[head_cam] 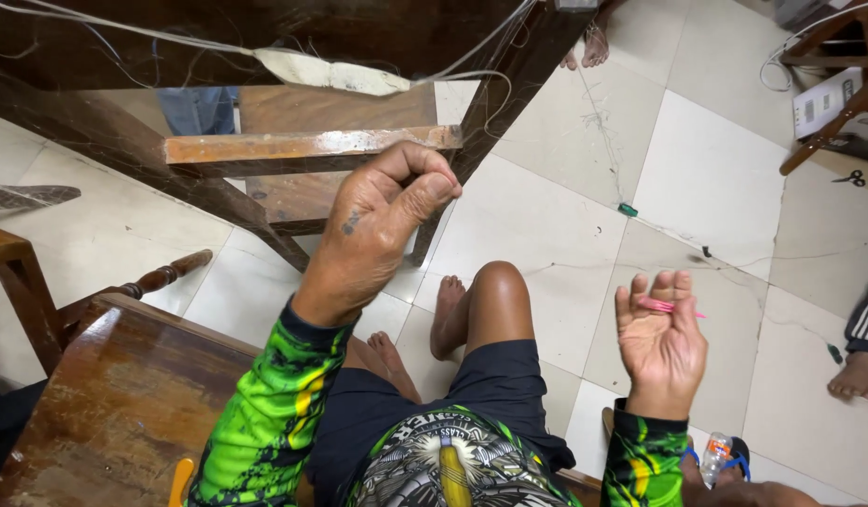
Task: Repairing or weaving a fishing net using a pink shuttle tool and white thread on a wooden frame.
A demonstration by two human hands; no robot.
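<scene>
Left hand (382, 221): pinched shut on thin thread (509, 42), raised.
Right hand (661, 340): fingers curled around pink tool (661, 305).
Progress: netting work apparently midway, thread taut, not tied off.

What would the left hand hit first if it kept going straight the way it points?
Probably the wooden crossbar: the left hand, pinched shut, points up toward it and looks very close, though depth is unclear.
</scene>
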